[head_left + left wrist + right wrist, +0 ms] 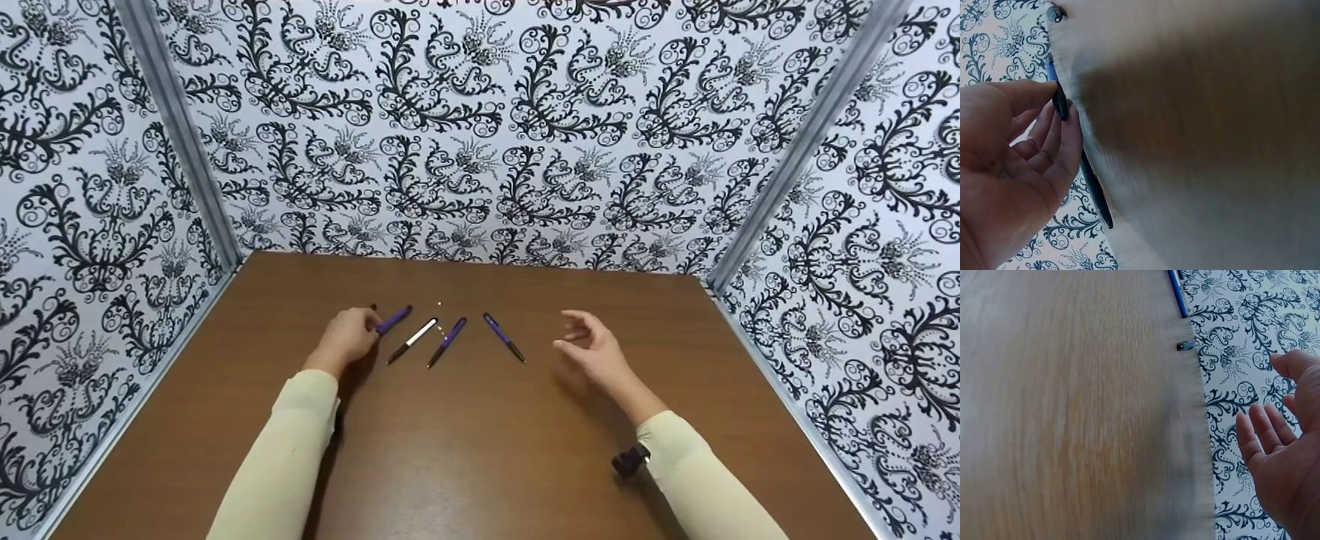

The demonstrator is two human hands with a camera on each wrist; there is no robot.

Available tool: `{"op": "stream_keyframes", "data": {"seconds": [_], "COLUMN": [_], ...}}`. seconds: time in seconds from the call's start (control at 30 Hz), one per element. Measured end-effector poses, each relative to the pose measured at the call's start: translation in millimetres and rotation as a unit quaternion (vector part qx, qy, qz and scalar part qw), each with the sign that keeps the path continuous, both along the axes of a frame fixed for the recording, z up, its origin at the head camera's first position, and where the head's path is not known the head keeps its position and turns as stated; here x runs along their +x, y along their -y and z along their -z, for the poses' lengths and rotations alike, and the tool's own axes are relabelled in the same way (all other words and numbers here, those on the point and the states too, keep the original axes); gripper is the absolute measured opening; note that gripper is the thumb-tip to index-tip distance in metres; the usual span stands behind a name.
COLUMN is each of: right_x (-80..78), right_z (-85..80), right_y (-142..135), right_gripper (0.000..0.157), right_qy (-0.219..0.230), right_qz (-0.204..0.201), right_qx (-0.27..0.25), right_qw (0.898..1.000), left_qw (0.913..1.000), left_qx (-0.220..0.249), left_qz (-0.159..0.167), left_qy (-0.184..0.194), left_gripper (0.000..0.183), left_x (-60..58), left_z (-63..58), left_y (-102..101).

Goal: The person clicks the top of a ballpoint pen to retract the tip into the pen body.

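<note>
My left hand (pixel 347 334) is at the left end of a loose group of pens. In the left wrist view its thumb and fingertips pinch the black end of a purple-blue pen (pixel 1059 104). Behind those fingers lies a dark pen (pixel 1095 191), partly hidden. To the right on the table are a white pen (pixel 414 339) with black ends, a purple pen (pixel 449 339) and another purple pen (pixel 505 337) slanting the other way. My right hand (pixel 596 352) hovers right of these, fingers loosely bent, holding nothing.
Brown wooden table (pixel 465 450) lies under both hands. Patterned black-and-white walls (pixel 480 135) enclose it at the back and sides, with grey posts at the corners. In the right wrist view, a blue pen (pixel 1178 295) lies near a small dark pen end (pixel 1185 345).
</note>
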State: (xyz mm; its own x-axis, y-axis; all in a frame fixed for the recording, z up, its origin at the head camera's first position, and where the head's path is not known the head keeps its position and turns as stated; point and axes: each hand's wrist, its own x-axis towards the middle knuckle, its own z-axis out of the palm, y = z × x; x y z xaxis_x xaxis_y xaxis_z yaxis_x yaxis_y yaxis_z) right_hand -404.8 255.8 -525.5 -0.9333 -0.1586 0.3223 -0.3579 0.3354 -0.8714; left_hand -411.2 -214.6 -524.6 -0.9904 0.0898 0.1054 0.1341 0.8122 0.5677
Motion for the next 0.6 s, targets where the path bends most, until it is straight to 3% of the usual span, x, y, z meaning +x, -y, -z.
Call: {"op": "stream_keyframes", "data": {"seconds": [0.2, 0.6], "right_x": [1.5, 4.5], "right_z": [-0.1, -1.2], "right_y": [0.0, 1.0], "right_gripper": [0.052, 0.053], "right_qy": [0.001, -0.008], "right_qz": [0.001, 0.002], "right_qx": [-0.002, -0.004], "right_qw": [1.000, 1.000], "left_qw": [1.0000, 0.9994], "left_qx": [-0.002, -0.021], "left_qz": [-0.004, -0.016], "left_qy": [0.007, 0.022], "left_gripper": [0.024, 0.025], "left_x": [-2.4, 4.0], "left_z": [2.9, 1.2], "left_y": [1.7, 4.7]}}
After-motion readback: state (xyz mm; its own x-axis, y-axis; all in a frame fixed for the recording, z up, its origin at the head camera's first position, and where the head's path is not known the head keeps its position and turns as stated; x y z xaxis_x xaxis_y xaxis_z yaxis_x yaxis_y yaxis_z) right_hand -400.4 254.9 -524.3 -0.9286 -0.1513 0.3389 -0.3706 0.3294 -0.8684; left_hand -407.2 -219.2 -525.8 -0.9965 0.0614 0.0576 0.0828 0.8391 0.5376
